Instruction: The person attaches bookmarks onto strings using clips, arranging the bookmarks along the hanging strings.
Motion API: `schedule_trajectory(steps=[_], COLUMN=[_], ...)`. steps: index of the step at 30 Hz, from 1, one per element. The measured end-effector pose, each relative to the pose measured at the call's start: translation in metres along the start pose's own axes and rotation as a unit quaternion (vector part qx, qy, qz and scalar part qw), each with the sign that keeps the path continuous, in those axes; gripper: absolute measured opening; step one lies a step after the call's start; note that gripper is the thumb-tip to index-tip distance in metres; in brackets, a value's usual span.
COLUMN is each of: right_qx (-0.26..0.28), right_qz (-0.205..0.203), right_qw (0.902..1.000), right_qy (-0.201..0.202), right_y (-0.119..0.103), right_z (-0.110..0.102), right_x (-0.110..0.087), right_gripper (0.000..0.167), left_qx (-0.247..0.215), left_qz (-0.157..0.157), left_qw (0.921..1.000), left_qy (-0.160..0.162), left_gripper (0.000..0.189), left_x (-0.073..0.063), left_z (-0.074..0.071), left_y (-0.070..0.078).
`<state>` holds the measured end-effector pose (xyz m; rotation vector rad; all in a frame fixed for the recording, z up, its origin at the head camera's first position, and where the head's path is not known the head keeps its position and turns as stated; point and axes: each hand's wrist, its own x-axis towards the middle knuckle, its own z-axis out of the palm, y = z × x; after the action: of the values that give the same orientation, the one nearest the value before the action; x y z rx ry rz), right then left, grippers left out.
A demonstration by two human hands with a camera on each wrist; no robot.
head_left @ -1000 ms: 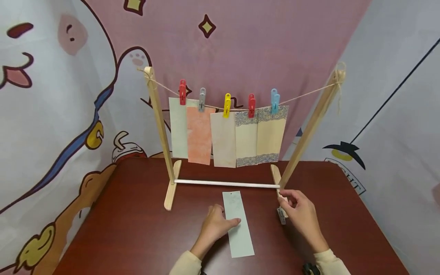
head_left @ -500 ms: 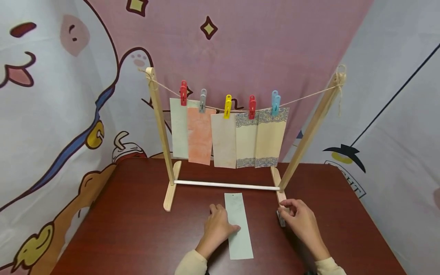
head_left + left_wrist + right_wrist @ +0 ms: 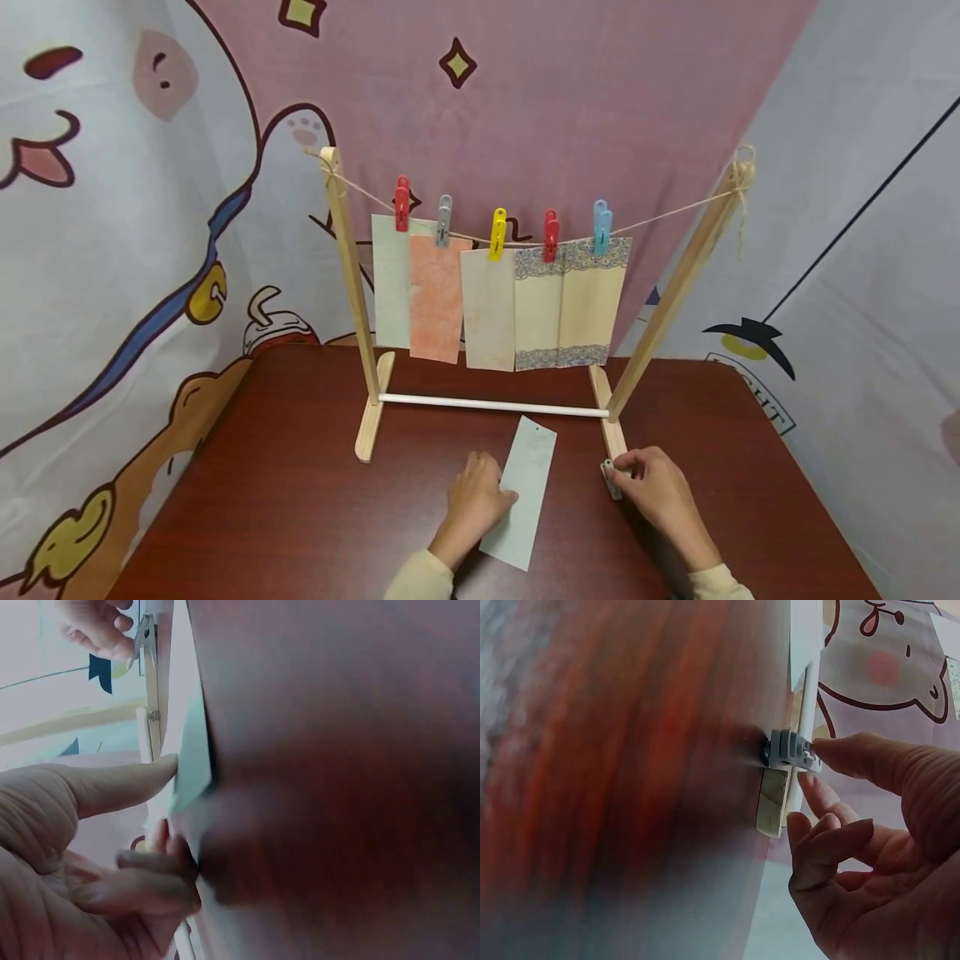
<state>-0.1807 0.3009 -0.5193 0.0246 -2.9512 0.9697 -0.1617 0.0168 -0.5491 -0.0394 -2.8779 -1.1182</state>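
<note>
A pale green paper card lies slanted on the table in front of the rack. My left hand pinches its left edge; the left wrist view shows the thumb on the card, the fingers curled near the edge. To the right, my right hand pinches a grey clothespin between thumb and index finger beside the rack's right foot. In the right wrist view the clothespin stands against the thumb tip, with the other fingers curled loosely below.
A wooden rack with a white crossbar carries a string between two posts. Colored clothespins, such as a yellow one, hold several paper cards, including an orange one. The dark red table ends before a printed cloth backdrop.
The green card has turned clockwise, its top end swinging right, in my left hand. My right hand has come down slightly and closed its fingertips on the grey clothespin.
</note>
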Motion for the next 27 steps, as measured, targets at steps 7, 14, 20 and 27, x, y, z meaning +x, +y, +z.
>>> schedule_trajectory(steps=[7,14,20,27], right_qx=[0.018,0.041,0.074,0.105], right_qz=[-0.007,0.004,0.005,-0.004], right_qw=[0.9996,0.9991,0.9971,0.9924], right_qy=[-0.021,-0.006,0.016,0.064], right_y=[0.000,0.000,0.001,-0.003], right_z=[0.005,0.005,0.002,0.000], right_x=[0.004,0.003,0.001,0.003], right_gripper=[0.010,0.015,0.020,0.040], left_qx=[-0.153,-0.331,-0.370,-0.405], left_qz=[-0.004,-0.021,-0.037,-0.039], left_qw=[0.9876,0.9419,0.9274,0.9126], left_qy=[-0.036,-0.055,-0.038,-0.037], left_gripper=[0.022,0.012,0.009,0.006], left_x=[0.009,0.006,0.001,-0.004], left_z=[-0.009,-0.038,-0.034,-0.040], left_y=[-0.022,-0.012,-0.007,-0.003])
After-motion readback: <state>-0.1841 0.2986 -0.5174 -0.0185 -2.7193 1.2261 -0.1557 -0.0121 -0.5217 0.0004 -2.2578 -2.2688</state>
